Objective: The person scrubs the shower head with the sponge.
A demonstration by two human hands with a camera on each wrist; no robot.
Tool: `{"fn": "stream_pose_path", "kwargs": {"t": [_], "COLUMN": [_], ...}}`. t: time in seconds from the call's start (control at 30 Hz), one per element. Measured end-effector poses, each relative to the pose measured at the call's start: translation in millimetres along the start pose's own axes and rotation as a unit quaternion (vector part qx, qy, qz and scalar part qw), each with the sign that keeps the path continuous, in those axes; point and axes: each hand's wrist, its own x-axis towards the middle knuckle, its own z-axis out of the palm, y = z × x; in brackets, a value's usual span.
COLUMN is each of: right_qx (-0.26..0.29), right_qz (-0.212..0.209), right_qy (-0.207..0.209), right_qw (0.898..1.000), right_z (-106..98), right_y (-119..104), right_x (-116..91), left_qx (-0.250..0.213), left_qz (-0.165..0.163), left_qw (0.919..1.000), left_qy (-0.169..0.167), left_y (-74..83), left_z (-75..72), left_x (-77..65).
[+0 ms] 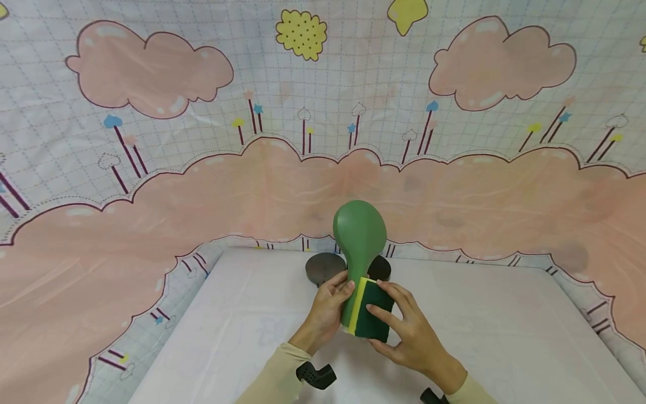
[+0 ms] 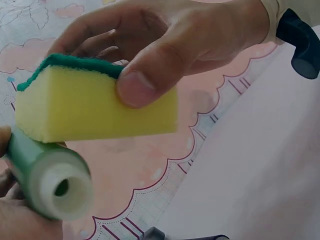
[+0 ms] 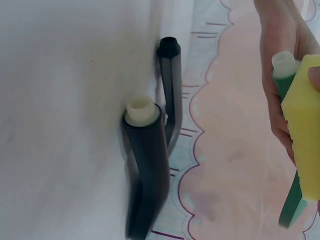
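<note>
My left hand [image 1: 323, 311] grips the handle of a green spoon [image 1: 359, 230], its rounded head pointing up and away. In the left wrist view, the handle end has a pale hollow tip [image 2: 70, 192]. A yellow sponge with a dark green scouring side [image 1: 374, 311] is pinched by my right hand [image 1: 411, 331], the thumb on one edge and the fingers on the other. The sponge's yellow side [image 2: 105, 112] faces the spoon's handle and lies right against it in the head view.
Behind the hands, a grey round-headed utensil [image 1: 324, 268] and a black one [image 1: 381, 268] lie on the white table [image 1: 504, 325]. Their dark handles show in the right wrist view, the nearer handle [image 3: 150, 160] with a cream tip. A patterned cloth [image 1: 282, 191] hangs behind the table.
</note>
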Motion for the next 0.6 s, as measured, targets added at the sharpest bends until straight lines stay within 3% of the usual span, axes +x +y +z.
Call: {"fn": "stream_pose_path", "kwargs": {"t": [0.2, 0.37, 0.6], "right_qx": [-0.009, -0.023, -0.019], "right_qz": [0.006, 0.016, 0.017], "right_qy": [0.001, 0.006, 0.027], "right_qw": [1.0, 1.0, 0.999], "right_z": [-3.1, -7.9, -11.2], "right_y": [7.1, 14.0, 19.1], "right_x": [3.6, 6.2, 8.1], "left_qx": [0.016, 0.02, 0.041], "left_qz": [-0.018, -0.01, -0.008], "left_qw": [0.9995, 0.9989, 0.9982], "left_qy": [-0.018, -0.042, -0.043], "left_y": [-0.5, -1.1, -0.4], "left_z": [-1.1, -0.3, 1.1], "left_x": [-2.1, -3.0, -4.1]}}
